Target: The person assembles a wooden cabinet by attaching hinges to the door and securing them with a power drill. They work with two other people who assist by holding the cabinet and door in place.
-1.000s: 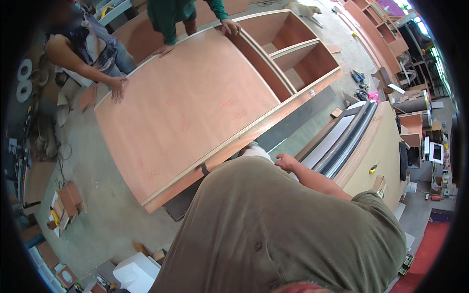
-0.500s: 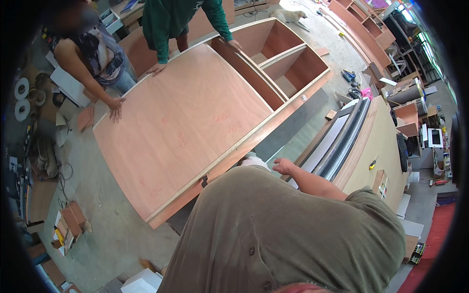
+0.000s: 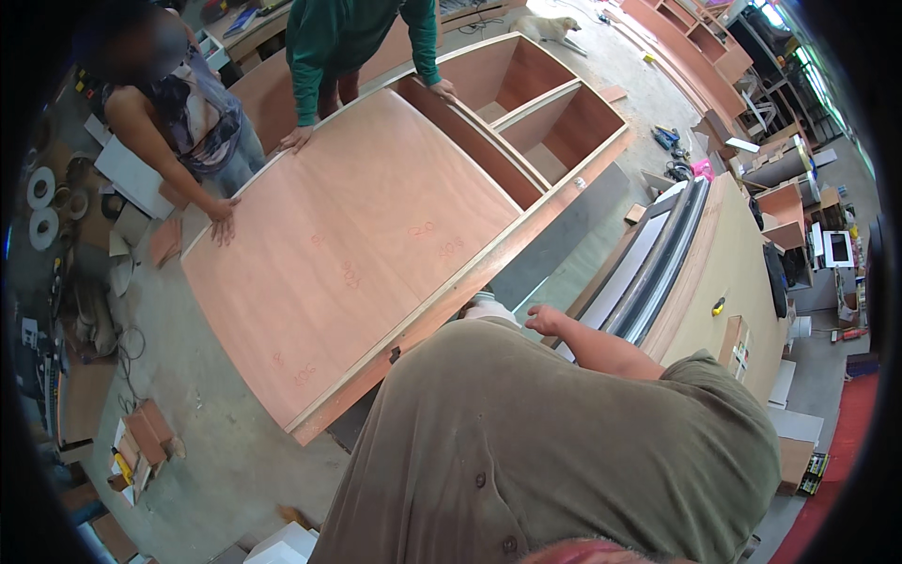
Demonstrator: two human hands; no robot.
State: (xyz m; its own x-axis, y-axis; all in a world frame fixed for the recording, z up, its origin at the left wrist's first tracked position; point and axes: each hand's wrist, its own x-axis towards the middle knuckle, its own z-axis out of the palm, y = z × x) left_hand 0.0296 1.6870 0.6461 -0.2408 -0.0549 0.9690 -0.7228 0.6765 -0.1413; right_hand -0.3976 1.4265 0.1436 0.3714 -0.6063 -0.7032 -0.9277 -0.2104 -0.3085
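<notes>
Below my olive shirt front, my right arm reaches left across the gap beside a large wooden cabinet (image 3: 564, 202) lying on its back. My right hand (image 3: 542, 321) hangs just off the cabinet's near edge, its fingers curled, and no object shows in it. My left hand is hidden. A white, rounded thing (image 3: 490, 308) shows between my shirt and the cabinet; I cannot tell its kind. A curved-edged plywood panel (image 3: 357, 244) covers much of the cabinet and bears red pencil marks. Across from me, a co-worker's hand (image 3: 222, 226) and the green-sleeved person's hands (image 3: 297, 139) rest on it.
To the right, a stack of boards (image 3: 700, 273) carries dark, shiny edge strips, with a yellow-handled tool (image 3: 719, 306) on top. Wood scraps (image 3: 141, 437) lie on the floor at left. A dog (image 3: 547, 28) lies at the far end. Power tools (image 3: 667, 138) sit beyond the cabinet.
The whole view has shifted slightly. The two co-workers lean a little differently, with their hands still on the panel and cabinet. My right hand has stayed almost in place.
</notes>
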